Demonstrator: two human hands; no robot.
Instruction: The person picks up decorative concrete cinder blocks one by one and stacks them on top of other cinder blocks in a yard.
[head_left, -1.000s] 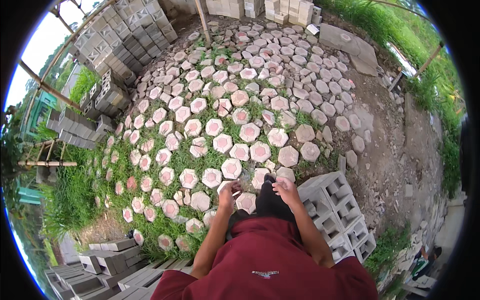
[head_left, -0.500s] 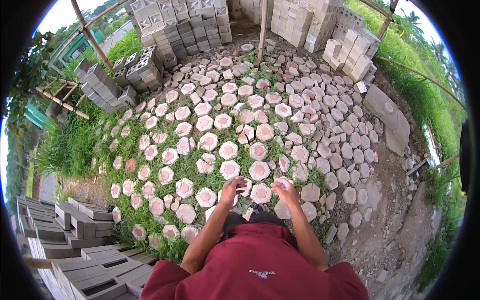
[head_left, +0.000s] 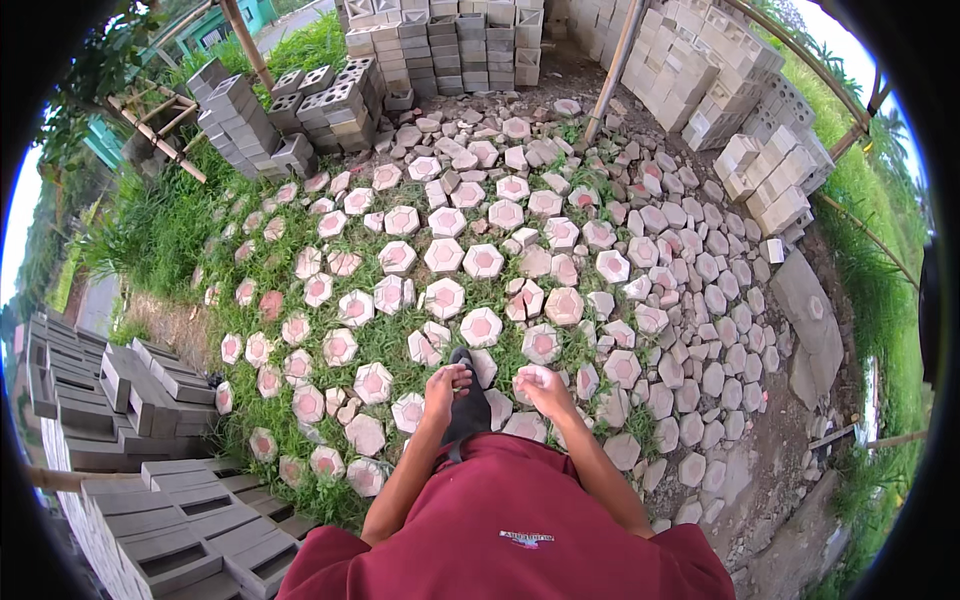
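The person stands on a yard floor laid with grey hexagonal concrete paving blocks with pink centres (head_left: 481,327), set in loose rows with grass growing between them. Both forearms extend forward from a dark red shirt (head_left: 520,530) at the lower edge of the view.

Left hand (head_left: 445,385): held in front of the body, fingers curled loosely inward. It holds nothing and touches nothing. It is directly above a dark shoe (head_left: 467,405), which rests on the ground between the pavers.

Right hand (head_left: 540,385): held level with the left hand and just beside it, fingers curled toward the palm. Whether it pinches any item cannot be determined. The two hands are apart, not pressed together.

Nearest pavers: one hexagonal block lies just ahead of the shoe, and further blocks lie near both hands on the ground below.

Surroundings: stacks of grey hollow concrete blocks (head_left: 150,400) stand at the left and lower left. Further stacks of grey blocks (head_left: 440,45) stand at the far edge of the paved area. Piled pale blocks (head_left: 740,100) stand at the upper right beside a slanted bamboo pole (head_left: 615,60). A flat concrete slab (head_left: 810,315) lies on bare soil at the right.
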